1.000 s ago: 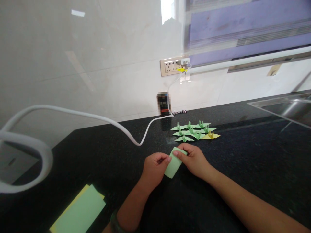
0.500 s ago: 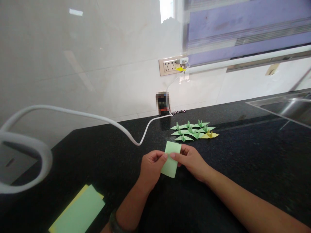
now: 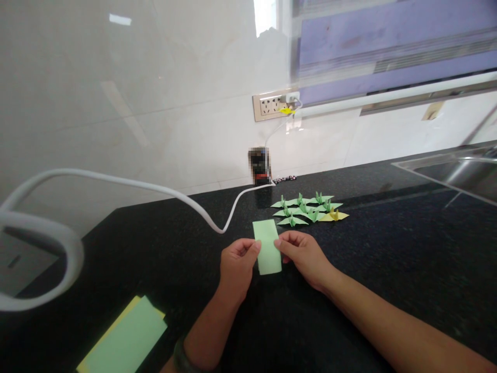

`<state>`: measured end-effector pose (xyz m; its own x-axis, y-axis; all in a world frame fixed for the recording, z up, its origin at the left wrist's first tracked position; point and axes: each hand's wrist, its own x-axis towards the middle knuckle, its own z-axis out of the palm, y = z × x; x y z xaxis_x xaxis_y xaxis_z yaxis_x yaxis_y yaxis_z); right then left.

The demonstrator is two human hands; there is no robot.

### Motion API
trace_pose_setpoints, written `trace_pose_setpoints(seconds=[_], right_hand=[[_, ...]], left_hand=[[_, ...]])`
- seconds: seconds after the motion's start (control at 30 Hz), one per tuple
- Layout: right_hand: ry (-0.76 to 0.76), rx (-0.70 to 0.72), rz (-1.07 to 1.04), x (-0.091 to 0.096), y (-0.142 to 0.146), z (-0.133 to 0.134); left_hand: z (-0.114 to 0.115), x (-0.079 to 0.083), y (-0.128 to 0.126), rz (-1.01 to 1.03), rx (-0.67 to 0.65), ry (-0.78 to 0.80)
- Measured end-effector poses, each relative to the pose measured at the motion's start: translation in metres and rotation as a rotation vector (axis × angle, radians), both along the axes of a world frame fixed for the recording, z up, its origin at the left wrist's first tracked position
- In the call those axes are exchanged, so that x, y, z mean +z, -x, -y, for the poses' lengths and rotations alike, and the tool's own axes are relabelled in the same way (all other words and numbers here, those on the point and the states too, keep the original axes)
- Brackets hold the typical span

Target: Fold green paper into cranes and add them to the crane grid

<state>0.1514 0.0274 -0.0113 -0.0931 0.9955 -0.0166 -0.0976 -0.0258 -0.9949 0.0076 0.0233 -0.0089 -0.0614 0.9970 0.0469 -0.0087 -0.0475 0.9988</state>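
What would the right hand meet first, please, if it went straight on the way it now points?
The right hand would first meet the green paper it holds; beyond that, probably the left hand at the paper's opposite edge, though depth is unclear.

I look from the person's head, forward and down, near the surface (image 3: 182, 248). Beyond its far edge I face the wall (image 3: 186, 124).

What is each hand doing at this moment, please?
Left hand: closed, pinching the left edge of the green paper.
Right hand: closed, pinching the right edge of the same paper.
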Motion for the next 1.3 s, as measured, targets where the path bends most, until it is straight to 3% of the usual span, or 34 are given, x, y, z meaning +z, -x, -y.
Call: trace_pose_setpoints(seconds=[0.1, 0.2, 0.33, 0.4, 0.47, 0.53, 0.8, 0.93, 1.1, 1.3], right_hand=[[-0.02, -0.06, -0.009, -0.003, -0.002, -0.002], [-0.134, -0.088, 0.15, -0.003, -0.006, -0.003], [-0.542, -0.046, 0.581, 0.003, -0.011, 0.0], [-0.701, 0.03, 0.737, 0.006, -0.011, 0.003], [-0.769, 0.076, 0.85, 0.008, -0.011, 0.005], [-0.788, 0.088, 0.926, 0.008, -0.011, 0.005], [-0.842, 0.1, 1.019, 0.014, -0.011, 0.007], [-0.805, 0.054, 1.005, 0.014, -0.014, 0.004], [-0.756, 0.025, 0.98, 0.013, -0.014, 0.003], [-0.787, 0.087, 0.906, 0.012, -0.01, 0.007]], left_hand=[[0.0, -0.004, -0.001, -0.073, -0.076, 0.004], [0.001, -0.006, -0.002, -0.192, -0.092, -0.045], [0.003, 0.001, 0.0, -0.513, 0.139, -0.423], [0.003, 0.005, 0.002, -0.727, 0.083, -0.606], [0.003, 0.007, 0.004, -0.885, -0.066, -0.68], [0.002, 0.008, 0.005, -0.965, -0.149, -0.68], [0.004, 0.012, 0.008, -1.075, -0.121, -0.66], [0.002, 0.014, 0.012, -1.074, 0.0, -0.662], [0.001, 0.015, 0.015, -0.896, 0.182, -0.617], [0.001, 0.012, 0.011, -0.934, -0.091, -0.579]])
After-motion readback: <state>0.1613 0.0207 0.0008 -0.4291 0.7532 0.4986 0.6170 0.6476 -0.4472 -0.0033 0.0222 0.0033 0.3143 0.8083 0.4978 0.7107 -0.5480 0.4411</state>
